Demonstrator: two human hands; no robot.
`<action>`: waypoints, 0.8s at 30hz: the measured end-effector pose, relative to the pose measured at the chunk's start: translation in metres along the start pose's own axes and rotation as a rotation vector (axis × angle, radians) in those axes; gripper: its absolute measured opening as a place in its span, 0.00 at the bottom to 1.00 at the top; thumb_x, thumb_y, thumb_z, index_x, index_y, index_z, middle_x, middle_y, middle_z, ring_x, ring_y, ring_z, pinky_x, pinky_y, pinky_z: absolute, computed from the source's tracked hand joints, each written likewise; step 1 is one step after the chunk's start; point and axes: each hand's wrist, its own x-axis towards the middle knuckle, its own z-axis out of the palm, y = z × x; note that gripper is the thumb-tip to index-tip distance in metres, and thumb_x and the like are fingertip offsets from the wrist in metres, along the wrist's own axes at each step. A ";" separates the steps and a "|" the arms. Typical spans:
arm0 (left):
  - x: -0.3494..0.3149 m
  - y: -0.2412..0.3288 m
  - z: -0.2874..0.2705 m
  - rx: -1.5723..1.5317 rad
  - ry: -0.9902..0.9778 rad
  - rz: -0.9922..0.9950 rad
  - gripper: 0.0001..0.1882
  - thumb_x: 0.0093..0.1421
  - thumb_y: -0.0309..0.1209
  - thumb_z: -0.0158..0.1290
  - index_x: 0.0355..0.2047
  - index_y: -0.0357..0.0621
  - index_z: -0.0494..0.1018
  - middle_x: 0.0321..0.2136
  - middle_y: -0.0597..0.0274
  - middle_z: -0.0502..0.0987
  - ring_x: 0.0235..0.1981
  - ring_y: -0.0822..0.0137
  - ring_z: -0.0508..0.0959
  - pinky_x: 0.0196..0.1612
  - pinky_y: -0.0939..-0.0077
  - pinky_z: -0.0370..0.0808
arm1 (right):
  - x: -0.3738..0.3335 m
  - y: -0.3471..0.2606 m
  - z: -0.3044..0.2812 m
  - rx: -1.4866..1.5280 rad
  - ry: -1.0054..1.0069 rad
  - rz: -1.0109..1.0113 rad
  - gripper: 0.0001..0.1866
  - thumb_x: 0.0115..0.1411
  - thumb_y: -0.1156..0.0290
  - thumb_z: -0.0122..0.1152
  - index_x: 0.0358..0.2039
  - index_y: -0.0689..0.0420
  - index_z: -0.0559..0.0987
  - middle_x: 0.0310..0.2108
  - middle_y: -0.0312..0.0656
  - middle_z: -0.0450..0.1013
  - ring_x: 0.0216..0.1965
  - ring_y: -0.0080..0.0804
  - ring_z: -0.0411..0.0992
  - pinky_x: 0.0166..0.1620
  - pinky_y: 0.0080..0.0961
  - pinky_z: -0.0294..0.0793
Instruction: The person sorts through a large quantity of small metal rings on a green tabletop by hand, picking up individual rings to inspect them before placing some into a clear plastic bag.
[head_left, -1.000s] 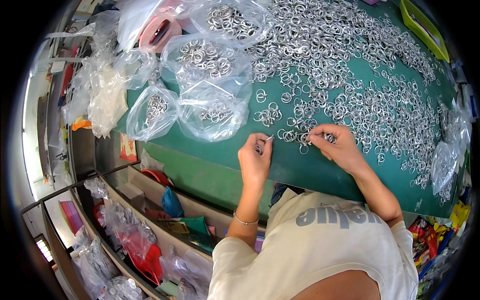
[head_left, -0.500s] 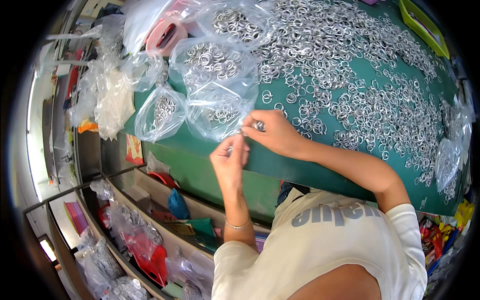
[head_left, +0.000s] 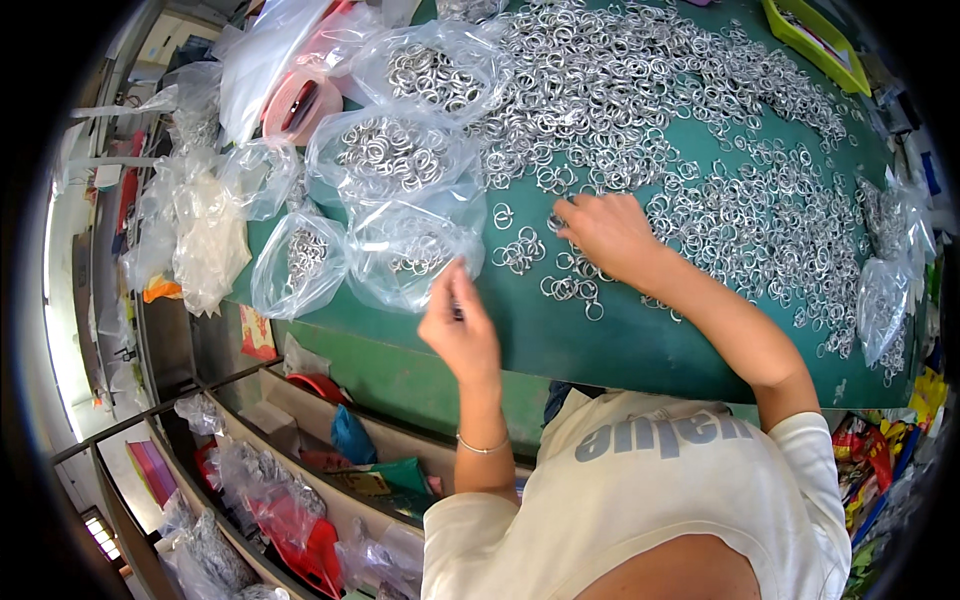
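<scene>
My left hand is raised at the table's near edge, beside an open clear bag with silver metal rings inside. Its fingers are pinched together, and a bit of metal, apparently rings, shows in the palm. To the right, my right hand is palm down over the green table, fingers curled with the tips at some metal rings. Its fingers partly hide those rings. Small clusters of loose rings lie just left of it and in front of it.
A big spread of silver rings covers the table's far and right parts. More clear bags of rings stand at the left, near a pink tape roll. A yellow-green tray sits far right. Shelf compartments hold bagged goods below.
My right hand has left my left hand and moved right and away, onto the loose rings. The left hand stays near the bag, its fingertips now higher. The whole view has shifted slightly.
</scene>
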 end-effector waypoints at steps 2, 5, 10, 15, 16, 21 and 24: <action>-0.011 0.003 0.010 -0.052 -0.138 -0.011 0.12 0.62 0.24 0.43 0.45 0.34 0.69 0.15 0.72 0.63 0.16 0.84 0.60 0.18 0.88 0.56 | -0.010 0.001 -0.010 0.008 -0.081 -0.028 0.12 0.49 0.64 0.62 0.28 0.58 0.75 0.21 0.45 0.73 0.25 0.44 0.73 0.25 0.38 0.70; -0.016 0.008 0.022 -0.132 0.006 -0.011 0.16 0.62 0.22 0.41 0.50 0.34 0.64 0.15 0.70 0.65 0.16 0.84 0.59 0.18 0.89 0.55 | -0.038 0.009 -0.030 0.085 -0.208 0.006 0.12 0.48 0.63 0.63 0.27 0.58 0.76 0.21 0.46 0.73 0.25 0.45 0.73 0.26 0.38 0.70; -0.021 0.027 0.042 -0.352 -0.078 0.081 0.15 0.62 0.20 0.39 0.49 0.35 0.66 0.17 0.68 0.67 0.16 0.84 0.58 0.18 0.91 0.55 | -0.065 0.047 -0.055 0.418 -0.100 0.241 0.10 0.51 0.70 0.58 0.34 0.56 0.78 0.29 0.44 0.75 0.30 0.44 0.73 0.31 0.37 0.70; 0.017 0.026 0.099 0.077 -0.486 0.595 0.17 0.53 0.15 0.42 0.42 0.38 0.71 0.40 0.52 0.74 0.22 0.59 0.76 0.25 0.72 0.71 | -0.035 0.074 -0.045 -0.101 0.270 0.251 0.16 0.50 0.77 0.52 0.41 0.55 0.76 0.26 0.44 0.71 0.24 0.45 0.71 0.28 0.38 0.70; 0.021 0.025 0.111 0.138 -0.556 0.622 0.18 0.50 0.15 0.44 0.42 0.38 0.70 0.44 0.53 0.72 0.24 0.54 0.77 0.28 0.66 0.73 | -0.033 0.075 -0.041 -0.128 0.203 0.230 0.17 0.49 0.77 0.52 0.41 0.54 0.76 0.26 0.44 0.71 0.24 0.45 0.71 0.28 0.39 0.70; 0.001 0.037 0.097 0.468 -0.869 0.586 0.18 0.44 0.17 0.48 0.38 0.41 0.71 0.53 0.57 0.66 0.24 0.51 0.78 0.28 0.62 0.75 | -0.066 0.061 -0.060 -0.097 -0.010 0.225 0.14 0.47 0.77 0.51 0.36 0.53 0.78 0.25 0.45 0.71 0.25 0.45 0.73 0.27 0.40 0.72; -0.011 0.047 0.072 0.460 -1.055 0.543 0.15 0.50 0.17 0.47 0.39 0.40 0.71 0.51 0.59 0.69 0.25 0.51 0.77 0.28 0.64 0.74 | -0.095 0.068 -0.075 -0.081 -0.145 0.244 0.12 0.48 0.76 0.51 0.33 0.54 0.79 0.24 0.46 0.72 0.26 0.46 0.73 0.29 0.41 0.72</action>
